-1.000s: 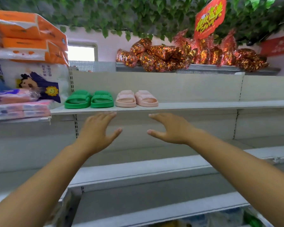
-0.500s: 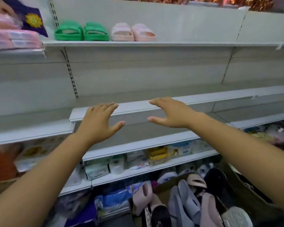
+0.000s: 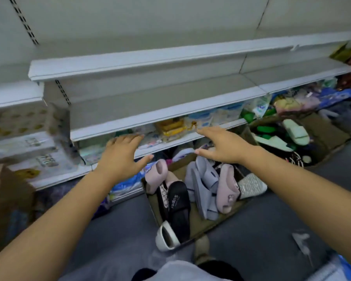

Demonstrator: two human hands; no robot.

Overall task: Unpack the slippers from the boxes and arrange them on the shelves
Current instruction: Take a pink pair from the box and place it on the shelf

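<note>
Head view, looking down at the foot of a white metal shelf unit.

Left hand (image 3: 123, 157): palm down, fingers straight and spread, grasping nothing. Right hand (image 3: 221, 148): same pose, thumb out, released, nothing in it. Both hover in front of the lowest stocked shelf (image 3: 176, 141), above the far end of the open brown cardboard box (image 3: 203, 224) on the grey floor (image 3: 120, 230), and apart from the slippers below.

Contents of the box:
- A black rubber slipper printed "Super" (image 3: 177, 209) lies along the left edge.
- A white slipper (image 3: 166, 236) is tipped up at the near left corner.
- A dusty-pink slipper (image 3: 156, 175) stands on end at the far left corner.
- A pile of grey-lilac slippers (image 3: 205, 189) fills the middle.
- A pale pink slipper (image 3: 227, 189) leans against that pile on its right.
- A white textured sole (image 3: 251, 185) shows at the right edge.

A second cardboard box (image 3: 332, 142) sits farther right by the unit's base. It holds dark green slippers (image 3: 265, 129) and mint-green slippers (image 3: 296, 130).

The upper bare shelf (image 3: 150, 59) and the bare shelf under it (image 3: 160, 116) carry no slippers. The lowest stocked shelf carries wrapped goods, with a yellow pack (image 3: 172, 127) near the middle of its front edge. Printed tissue packs (image 3: 28, 145) fill the left bay, and a brown carton (image 3: 0, 199) is at the view's left margin.
</note>
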